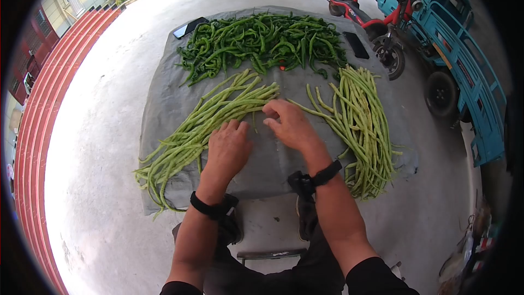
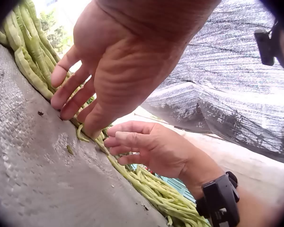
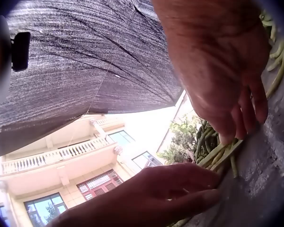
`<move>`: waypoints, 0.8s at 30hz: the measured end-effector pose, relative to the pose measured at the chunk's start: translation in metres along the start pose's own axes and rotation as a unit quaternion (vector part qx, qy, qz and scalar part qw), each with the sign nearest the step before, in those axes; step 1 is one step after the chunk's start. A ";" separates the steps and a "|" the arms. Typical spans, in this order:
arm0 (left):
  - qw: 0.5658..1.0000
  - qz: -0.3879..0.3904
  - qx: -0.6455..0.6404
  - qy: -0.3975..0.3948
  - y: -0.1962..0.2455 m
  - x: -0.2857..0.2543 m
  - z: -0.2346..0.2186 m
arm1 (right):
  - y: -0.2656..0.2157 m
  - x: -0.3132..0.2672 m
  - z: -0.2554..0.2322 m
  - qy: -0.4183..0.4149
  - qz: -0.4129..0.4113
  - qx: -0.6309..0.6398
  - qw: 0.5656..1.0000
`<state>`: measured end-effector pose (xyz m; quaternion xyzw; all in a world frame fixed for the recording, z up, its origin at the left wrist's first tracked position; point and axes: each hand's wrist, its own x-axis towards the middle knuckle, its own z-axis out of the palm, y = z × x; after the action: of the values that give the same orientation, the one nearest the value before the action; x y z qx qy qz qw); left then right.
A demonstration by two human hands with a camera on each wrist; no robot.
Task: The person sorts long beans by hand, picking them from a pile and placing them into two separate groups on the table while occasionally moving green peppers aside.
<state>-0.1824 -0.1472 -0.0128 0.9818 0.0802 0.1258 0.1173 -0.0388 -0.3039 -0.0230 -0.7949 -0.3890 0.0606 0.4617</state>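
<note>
Long beans lie in a loose bundle on the left of the grey sheet. My left hand is at the near side of this bundle, its fingers fairly straight and lightly bent at the beans. At the bundle's right end is my right hand, thumb apart from the loosely bent fingers. In the left wrist view the right hand shows nothing gripped. The right wrist view has its fingertips beside the bean ends.
A second bundle of long beans lies on the right. Green peppers are heaped along the far side, between two phones, one at left and one at right. A red scooter and a blue cargo tricycle stand beyond.
</note>
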 end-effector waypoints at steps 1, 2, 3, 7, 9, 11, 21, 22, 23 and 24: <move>1.000 -0.001 -0.002 0.002 0.000 0.001 -0.001 | 0.000 -0.002 -0.006 -0.010 0.020 0.007 1.000; 1.000 -0.003 -0.004 0.004 0.001 0.001 -0.002 | -0.001 -0.004 -0.014 0.002 0.019 -0.011 1.000; 1.000 -0.003 -0.007 0.012 0.003 0.002 -0.003 | -0.002 -0.008 -0.024 0.013 0.019 -0.030 0.999; 0.999 -0.009 -0.039 0.034 0.006 0.002 -0.008 | 0.020 -0.015 -0.066 0.113 0.064 -0.099 0.987; 0.997 -0.014 -0.060 0.040 0.007 0.002 -0.010 | 0.036 -0.021 -0.089 0.165 0.096 -0.133 0.973; 0.996 -0.018 -0.079 0.045 0.010 0.003 -0.012 | 0.051 -0.028 -0.106 0.220 0.117 -0.154 0.956; 0.988 -0.003 -0.148 0.035 0.023 0.010 -0.014 | 0.080 -0.042 -0.112 0.119 0.138 -0.151 0.972; 0.988 -0.001 -0.149 0.033 0.025 0.011 -0.015 | 0.079 -0.043 -0.113 0.102 0.152 -0.153 0.971; 0.988 0.000 -0.149 0.030 0.026 0.011 -0.015 | 0.078 -0.044 -0.113 0.085 0.167 -0.156 0.970; 0.987 -0.003 -0.157 0.026 0.028 0.012 -0.016 | 0.080 -0.045 -0.110 0.085 0.148 -0.184 0.968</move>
<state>-0.1721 -0.1684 0.0120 0.9475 0.0655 0.1617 0.2681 0.0250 -0.4312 -0.0348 -0.9170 -0.2314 -0.0118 0.3247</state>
